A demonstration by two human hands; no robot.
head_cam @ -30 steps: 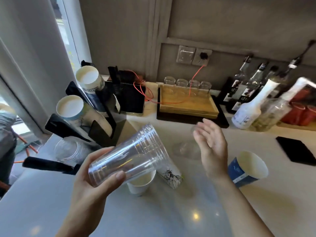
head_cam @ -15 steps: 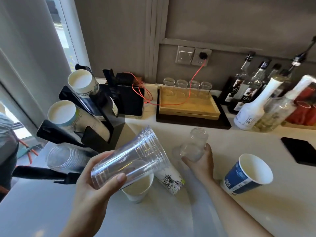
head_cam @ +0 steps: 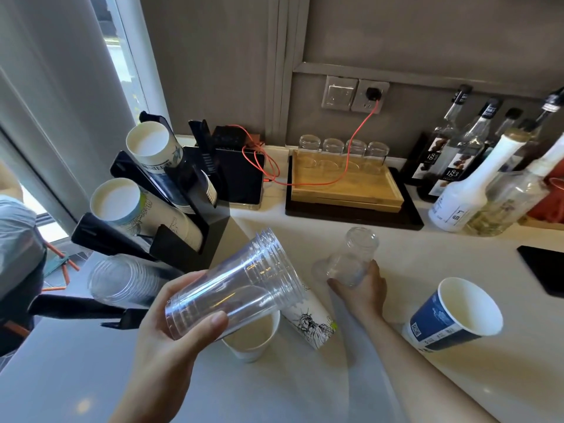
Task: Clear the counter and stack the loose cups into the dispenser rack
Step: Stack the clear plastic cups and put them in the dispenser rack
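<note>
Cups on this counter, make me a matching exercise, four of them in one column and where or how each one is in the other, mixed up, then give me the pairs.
Things:
1. stack of clear plastic cups
2. blue paper cup
3. small clear cup
4. Statue of Liberty cup

States:
A. lying on its side on the counter, beside the white paper cup
B. held tilted in the left hand
C. standing tilted at the right, mouth open, untouched
D. in the grip of the right hand, on the counter

Pairs: 1-B, 2-C, 3-D, 4-A
</note>
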